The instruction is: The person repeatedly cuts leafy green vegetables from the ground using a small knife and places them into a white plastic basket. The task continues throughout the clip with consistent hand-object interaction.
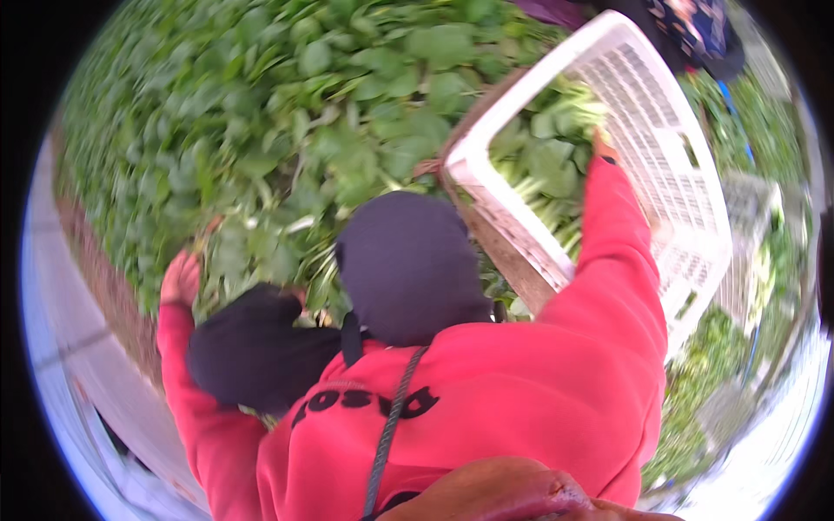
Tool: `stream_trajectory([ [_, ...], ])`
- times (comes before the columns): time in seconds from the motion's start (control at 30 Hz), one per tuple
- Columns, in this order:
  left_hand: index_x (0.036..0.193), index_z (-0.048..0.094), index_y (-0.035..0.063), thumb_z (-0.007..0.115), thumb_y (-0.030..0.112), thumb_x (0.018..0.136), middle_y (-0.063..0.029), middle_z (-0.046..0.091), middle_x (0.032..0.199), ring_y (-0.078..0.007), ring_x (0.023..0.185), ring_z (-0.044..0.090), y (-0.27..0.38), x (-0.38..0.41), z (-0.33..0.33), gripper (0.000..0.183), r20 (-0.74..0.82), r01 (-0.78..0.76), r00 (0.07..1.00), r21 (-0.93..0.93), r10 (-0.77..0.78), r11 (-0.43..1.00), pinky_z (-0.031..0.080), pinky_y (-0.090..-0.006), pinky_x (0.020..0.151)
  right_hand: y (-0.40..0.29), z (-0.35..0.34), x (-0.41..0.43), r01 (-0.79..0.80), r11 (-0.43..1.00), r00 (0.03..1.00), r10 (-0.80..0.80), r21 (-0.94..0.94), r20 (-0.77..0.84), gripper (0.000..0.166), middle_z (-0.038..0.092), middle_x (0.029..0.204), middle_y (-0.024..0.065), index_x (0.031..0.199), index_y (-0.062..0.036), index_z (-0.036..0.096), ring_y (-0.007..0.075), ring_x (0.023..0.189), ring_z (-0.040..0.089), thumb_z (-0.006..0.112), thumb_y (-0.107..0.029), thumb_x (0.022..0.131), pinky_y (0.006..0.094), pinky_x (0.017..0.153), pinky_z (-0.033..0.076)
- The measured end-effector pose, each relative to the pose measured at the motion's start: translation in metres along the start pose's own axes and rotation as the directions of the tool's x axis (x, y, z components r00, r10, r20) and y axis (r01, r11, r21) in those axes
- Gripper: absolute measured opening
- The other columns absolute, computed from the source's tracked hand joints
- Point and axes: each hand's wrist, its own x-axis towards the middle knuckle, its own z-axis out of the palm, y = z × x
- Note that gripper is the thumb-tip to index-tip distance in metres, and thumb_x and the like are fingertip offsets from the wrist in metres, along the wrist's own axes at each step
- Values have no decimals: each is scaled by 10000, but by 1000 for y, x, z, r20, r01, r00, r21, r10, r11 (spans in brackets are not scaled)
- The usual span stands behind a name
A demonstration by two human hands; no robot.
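Observation:
My right hand [604,147] reaches into a white plastic crate [625,32] and touches the pale stems of a bunch of leafy greens [589,107]. Blur and the greens hide its fingers, so I cannot tell whether they are closed on the bunch. More loose greens [544,159] lie in the crate, below the raised slatted wall. Out to the left, my left hand [181,277] is beside leafy plants [244,244] at the bed's edge. Its fingers point forward and are blurred; no held thing is distinct.
Dense leafy plants [215,117] fill the bed ahead. My dark-clad knees [414,267] are between my arms. A concrete path [68,286] runs along the left. Another crate [743,241] stands at right. A person in dark patterned clothing [700,29] is at the upper right.

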Motion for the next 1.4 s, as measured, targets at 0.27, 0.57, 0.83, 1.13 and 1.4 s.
stream_trajectory([
  [0.27, 1247, 448, 107, 522, 287, 882, -58, 570, 1152, -120, 889, 589, -4, 16, 13, 413, 223, -209, 952, -20, 208, 978, 467, -252, 735, 60, -155, 99, -64, 998, 895, 44, -29, -444, 885, 584, 1062, 230, 1064, 43, 581, 295, 995, 568, 472, -730, 647, 411, 843, 437],
  [0.57, 1059, 605, 138, 566, 243, 851, 10, 629, 989, -86, 763, 587, -67, 44, -76, 237, -161, -135, 968, 315, 193, 940, 421, -192, 594, -116, -254, -209, 729, 141, 684, -178, 670, -707, 241, 624, 892, 181, 1004, 33, 587, 253, 767, 611, 617, -69, 788, 268, 745, 511],
  [0.83, 1099, 590, 121, 585, 243, 811, -97, 634, 1022, -239, 944, 601, -58, 187, 8, 312, -92, -252, 863, 772, 496, 583, 477, -350, 815, -279, -222, -486, 854, 35, 93, -992, 519, -86, 229, 614, 993, 117, 1090, -9, 530, 122, 746, 579, 504, -108, 885, 229, 661, 456],
  [1.13, 1137, 554, 125, 594, 373, 780, -85, 630, 1031, -249, 948, 597, -84, 224, 8, 436, -130, -264, 862, 710, 490, 653, 455, -338, 842, -356, -76, -538, 789, 428, -88, -632, 441, 770, 256, 603, 953, 68, 1107, -29, 503, 82, 702, 542, 522, -127, 872, 203, 606, 437],
  [1.4, 872, 568, 105, 707, 212, 690, -19, 620, 807, -147, 783, 589, -115, 210, -39, 253, -365, -313, 820, 359, 441, 879, 453, -276, 755, -415, 6, -579, 877, 351, -185, -383, 328, 905, 189, 588, 866, 7, 1032, -68, 524, 78, 649, 546, 532, -170, 873, 210, 555, 443],
])
